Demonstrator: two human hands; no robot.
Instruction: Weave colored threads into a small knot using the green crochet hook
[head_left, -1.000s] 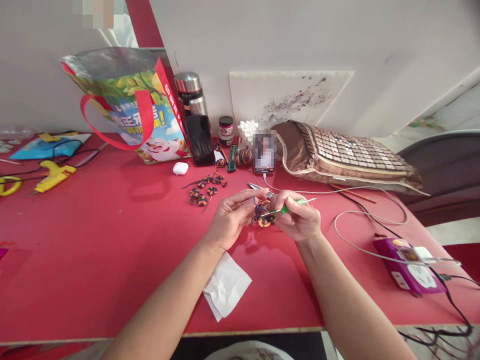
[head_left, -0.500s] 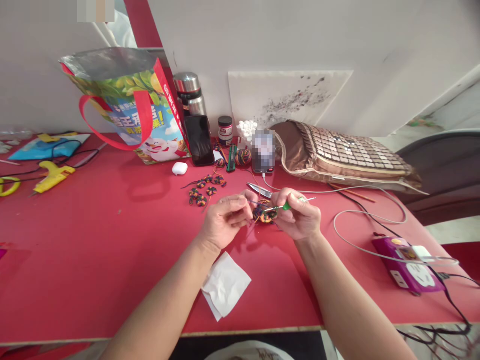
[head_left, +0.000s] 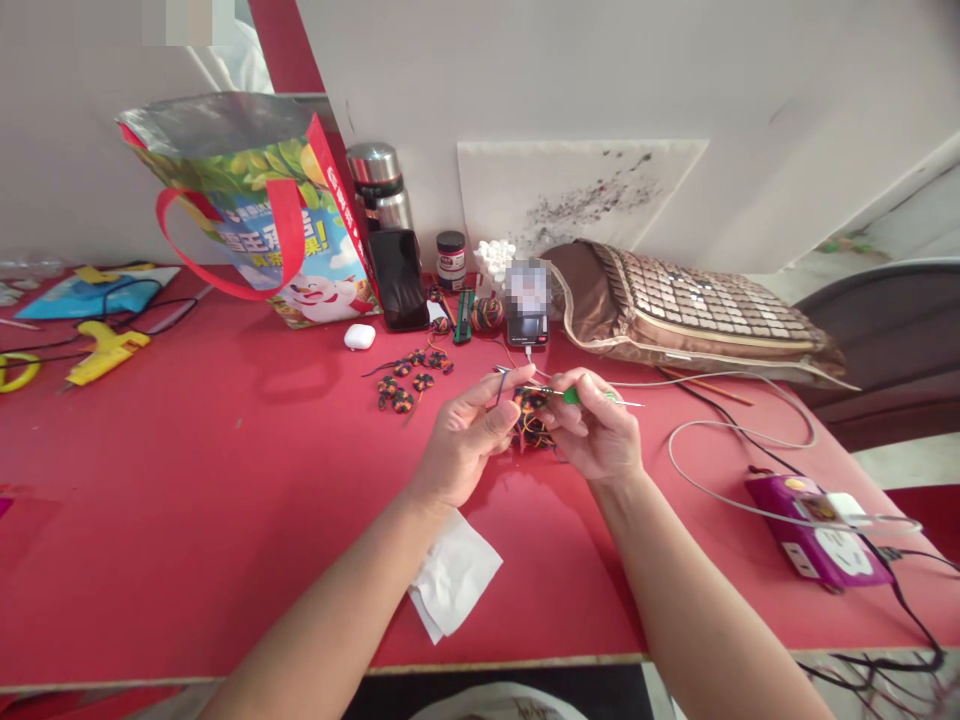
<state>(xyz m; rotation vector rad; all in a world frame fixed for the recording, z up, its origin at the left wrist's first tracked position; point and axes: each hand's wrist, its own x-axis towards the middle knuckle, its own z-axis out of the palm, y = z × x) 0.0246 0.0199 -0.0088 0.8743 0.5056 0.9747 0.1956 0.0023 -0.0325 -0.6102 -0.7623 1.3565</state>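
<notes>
Between my fingers, over the red table, is a small multicoloured crochet piece (head_left: pixel 531 430) in dark, orange and yellow yarn. My right hand (head_left: pixel 600 425) is closed on a crochet hook (head_left: pixel 572 396) with a green grip; its thin shaft points left toward the other hand. My left hand (head_left: pixel 472 430) is closed on a strand of dark yarn (head_left: pixel 502 386), which passes over its raised index finger. Just behind, scissors are mostly hidden by my hands. Several finished-looking crochet pieces (head_left: pixel 405 385) in the same colours lie to the left.
Behind stand a propped black phone (head_left: pixel 399 280), a charging phone (head_left: pixel 528 325), a yarn ball (head_left: pixel 487 313), a jar (head_left: pixel 451 260) and a shopping bag (head_left: pixel 255 220). A brown cushion (head_left: pixel 697 310) and purple power strip (head_left: pixel 817 530) are right. A tissue (head_left: pixel 457 575) lies in front.
My left hand has turned and lifted its index finger, with the yarn now over it. The hook has shifted slightly right and up in my right hand.
</notes>
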